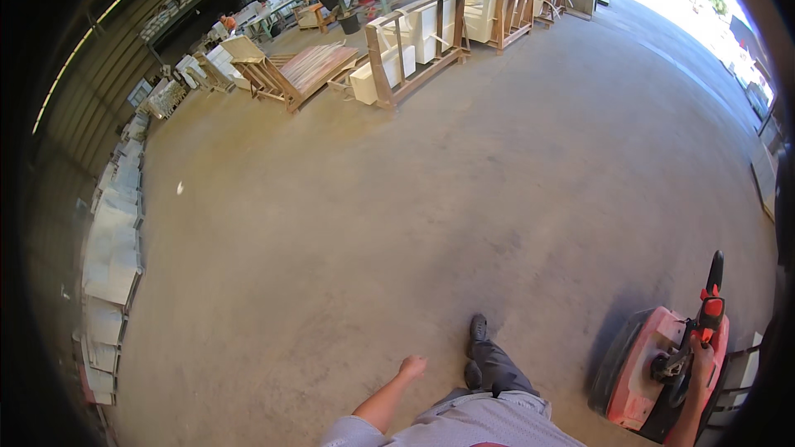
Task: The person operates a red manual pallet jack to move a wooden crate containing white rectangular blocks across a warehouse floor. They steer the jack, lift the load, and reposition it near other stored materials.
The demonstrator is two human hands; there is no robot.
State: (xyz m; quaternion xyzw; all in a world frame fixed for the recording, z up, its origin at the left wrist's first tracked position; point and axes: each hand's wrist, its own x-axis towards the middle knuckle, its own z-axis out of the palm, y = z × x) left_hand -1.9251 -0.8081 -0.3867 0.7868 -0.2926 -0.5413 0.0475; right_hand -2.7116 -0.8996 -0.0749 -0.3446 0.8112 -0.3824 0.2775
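head view: a person walks across a warehouse's concrete floor (431, 182), right hand (702, 354) wrapped around the black-and-red handle (710, 298) of a red pallet truck (642, 368) trailing at the right. left hand (411, 365) swings free, fingers loosely curled. the wooden crates (414, 41) of white slabs lie well ahead; the haul looks unfinished.

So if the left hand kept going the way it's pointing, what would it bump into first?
Probably nothing close. The left hand hangs loose and empty, pointing ahead over bare concrete floor. The wooden racks stand far beyond it, though depth is hard to judge.
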